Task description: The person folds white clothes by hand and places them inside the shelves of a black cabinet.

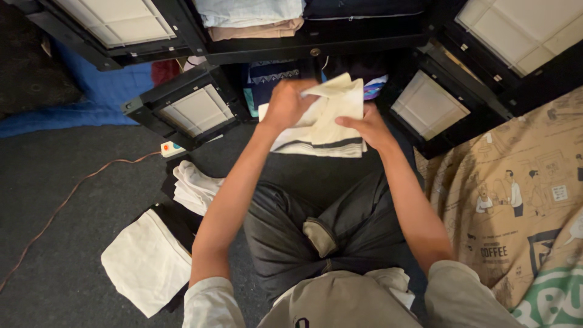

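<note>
Your left hand [285, 103] is closed around the top left corner of a cream folded cloth [322, 118] with a dark stripe along its lower edge, and your right hand [364, 124] pinches its right side with the thumb on top, so the cloth stays flat and stretched between them instead of sagging. You hold it up at about 12 o'clock from your lap, just in front of the open lower compartment of the black cabinet [316, 45]. The cabinet's two lower doors [194, 109] are swung wide at 10 and 2 o'clock, which leaves the opening free. The shelf above already carries folded clothes [249, 15]. On the dark floor [73, 200] at 8 o'clock, close to your left elbow, lie a flat white folded piece [146, 261] and a crumpled white one [194, 185]. A printed tan bedspread [516, 200] sits at 3 o'clock.
</note>
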